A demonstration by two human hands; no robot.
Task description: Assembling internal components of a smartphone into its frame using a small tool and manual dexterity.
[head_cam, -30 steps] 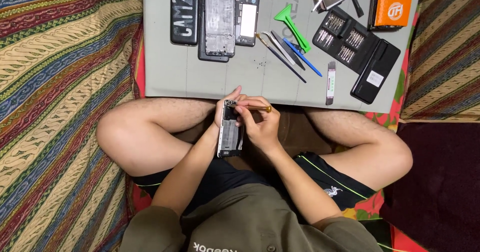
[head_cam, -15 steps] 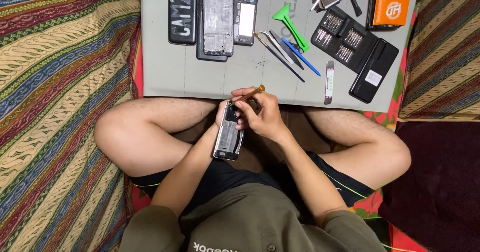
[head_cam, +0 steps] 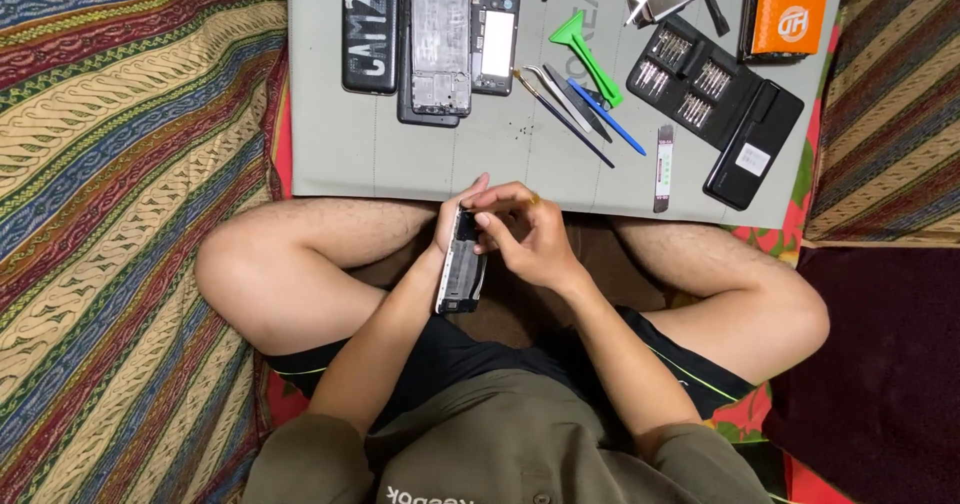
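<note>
I sit cross-legged with an opened black phone body (head_cam: 462, 272) held on edge above my lap. My left hand (head_cam: 450, 226) grips its left side, fingers wrapped over the top. My right hand (head_cam: 528, 239) rests against the phone's right side, fingertips pinching at its upper edge; a small yellowish tool tip shows between the fingers near the top. Both hands hover just in front of the near edge of a grey work mat (head_cam: 340, 164).
On the mat lie a black back cover (head_cam: 370, 32), a phone frame (head_cam: 438, 44), a smaller panel (head_cam: 496, 42), tweezers (head_cam: 560, 104), a green pry tool (head_cam: 582, 59), a blue pen-like tool (head_cam: 606, 116), a black screwdriver bit case (head_cam: 715, 104) and an orange box (head_cam: 790, 9). Striped cloth surrounds me.
The phone has tilted and shifted slightly in my hands. My right hand has moved from the top of the phone down along its right edge.
</note>
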